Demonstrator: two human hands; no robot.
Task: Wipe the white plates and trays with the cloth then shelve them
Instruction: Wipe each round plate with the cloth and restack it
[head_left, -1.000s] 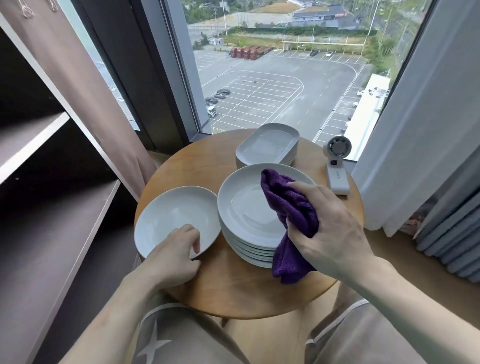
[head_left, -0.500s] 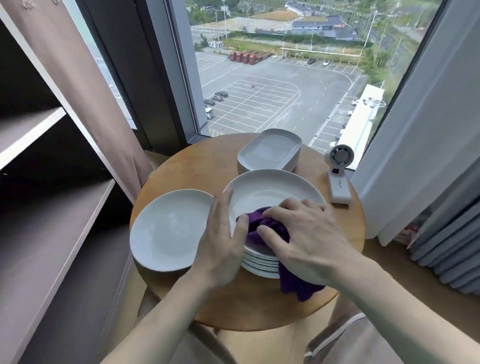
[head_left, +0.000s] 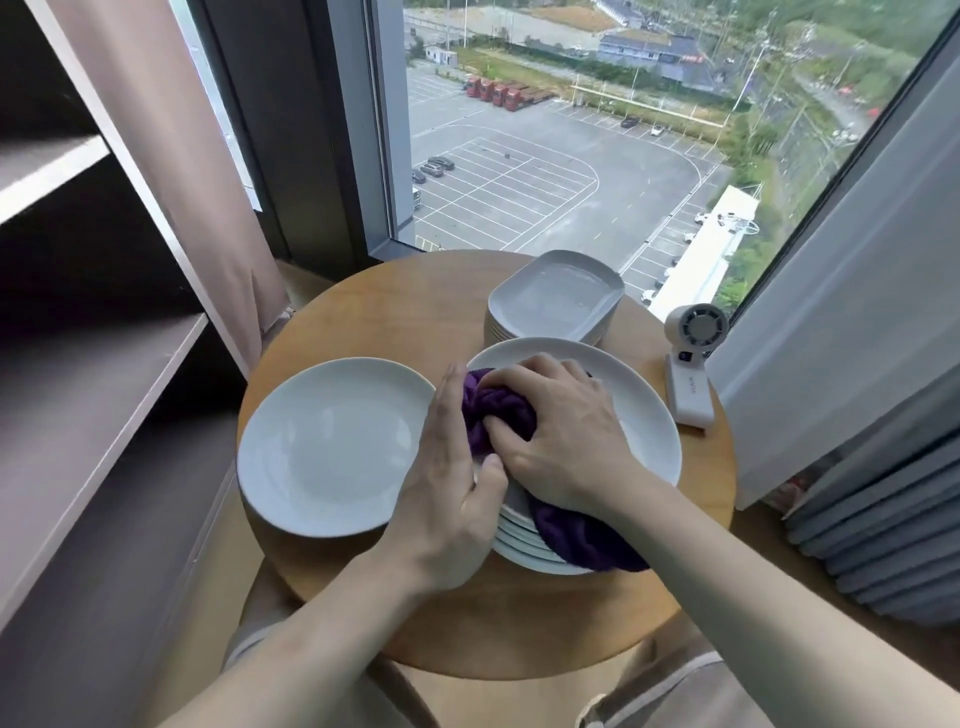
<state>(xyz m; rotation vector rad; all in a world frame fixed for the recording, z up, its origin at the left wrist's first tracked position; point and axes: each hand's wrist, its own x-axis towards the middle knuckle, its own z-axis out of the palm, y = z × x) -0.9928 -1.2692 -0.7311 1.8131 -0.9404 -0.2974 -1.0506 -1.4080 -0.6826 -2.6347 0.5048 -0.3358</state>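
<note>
A stack of white round plates (head_left: 644, 410) stands on the round wooden table (head_left: 363, 317). My right hand (head_left: 566, 436) grips a purple cloth (head_left: 493, 410) and presses it onto the top plate; the cloth's tail hangs over the stack's near rim. My left hand (head_left: 452, 478) holds the left rim of that top plate, thumb on the rim and fingers straight along its edge. A single white plate (head_left: 332, 447) lies to the left of the stack. A stack of white rectangular trays (head_left: 556, 296) sits behind the plates.
Grey-brown shelves (head_left: 93, 395) stand at the left, level with the table and above. A small white fan (head_left: 691, 364) stands at the table's right edge. A window lies behind; white and grey curtains (head_left: 857, 364) hang at the right.
My left hand left the single plate and took the stack's left rim. My right hand brought the cloth down onto the top plate and has shifted it up and left across the plate.
</note>
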